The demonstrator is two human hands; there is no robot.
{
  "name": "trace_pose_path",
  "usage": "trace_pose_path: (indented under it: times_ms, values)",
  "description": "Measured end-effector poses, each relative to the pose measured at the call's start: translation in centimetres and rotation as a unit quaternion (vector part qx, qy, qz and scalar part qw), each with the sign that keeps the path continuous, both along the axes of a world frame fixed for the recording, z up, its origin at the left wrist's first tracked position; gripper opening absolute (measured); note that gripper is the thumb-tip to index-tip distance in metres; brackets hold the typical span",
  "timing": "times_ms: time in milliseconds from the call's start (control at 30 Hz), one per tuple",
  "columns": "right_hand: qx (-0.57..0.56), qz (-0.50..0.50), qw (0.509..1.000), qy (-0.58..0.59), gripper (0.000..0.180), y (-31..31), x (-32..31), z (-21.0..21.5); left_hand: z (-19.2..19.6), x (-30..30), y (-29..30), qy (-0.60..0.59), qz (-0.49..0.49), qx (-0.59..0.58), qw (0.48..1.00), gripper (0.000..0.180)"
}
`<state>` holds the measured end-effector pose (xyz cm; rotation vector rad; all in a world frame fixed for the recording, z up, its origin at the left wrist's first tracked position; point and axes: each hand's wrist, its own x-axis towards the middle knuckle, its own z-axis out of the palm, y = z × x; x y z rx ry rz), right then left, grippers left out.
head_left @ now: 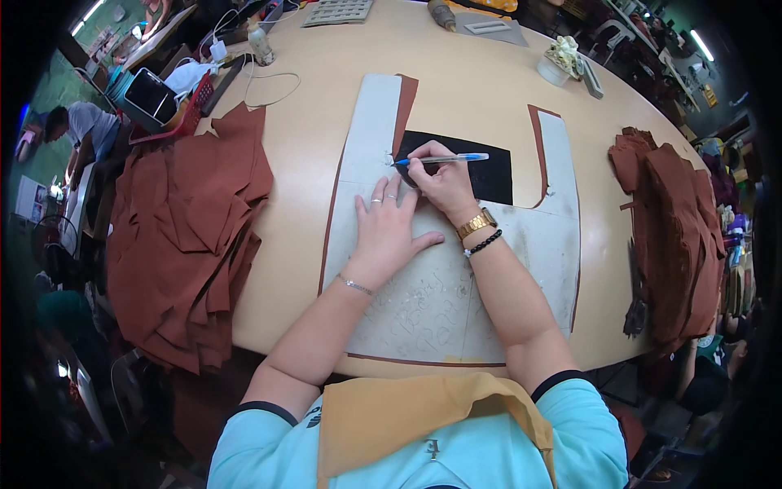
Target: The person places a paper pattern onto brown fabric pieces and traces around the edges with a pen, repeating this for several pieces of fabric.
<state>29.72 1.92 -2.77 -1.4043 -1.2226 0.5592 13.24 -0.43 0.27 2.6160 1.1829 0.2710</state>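
Observation:
A blue ballpoint pen (452, 158) is pinched in my right hand (444, 181), its tip at the inner edge of a pale U-shaped pattern template (423, 301). My left hand (386, 228) lies flat on the template with its fingers spread, just below the pen tip. Under the template is a reddish-brown fabric piece (407, 99), which shows as a narrow border along several edges. In the template's notch lies a black rectangular piece (491, 169), partly hidden by my right hand.
Brown fabric stacks lie at the table's left (183, 244) and right (680, 236); dark scissors (635, 306) rest beside the right one. Toward the back are a red basket (191, 110), a bottle (260, 45), a cable (285, 77) and a white tub (554, 69). Other people work around the table (301, 155).

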Motion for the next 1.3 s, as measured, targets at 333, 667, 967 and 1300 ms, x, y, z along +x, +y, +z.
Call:
trace_pose_path:
  times_ms: [333,667,967,1300]
  values:
    - [0.016,0.005,0.997,0.081,0.012,-1.9,2.3,0.3,0.1,0.0,0.1,-0.035,-0.046,-0.013,0.998,0.087]
    - [0.033,-0.257,0.965,-0.040,0.006,-15.4,18.2,-0.7,0.1,0.1,-0.3,-0.025,-0.003,-0.014,1.000,0.083]
    - [-0.016,-0.234,0.970,-0.064,0.009,-16.4,18.1,-0.6,0.2,0.1,-0.4,-0.024,-0.006,-0.008,1.000,0.080]
    - [-0.030,-0.263,0.961,-0.079,0.011,-16.2,18.0,-0.3,-0.1,-0.1,-0.2,-0.009,-0.016,-0.008,1.000,0.084]
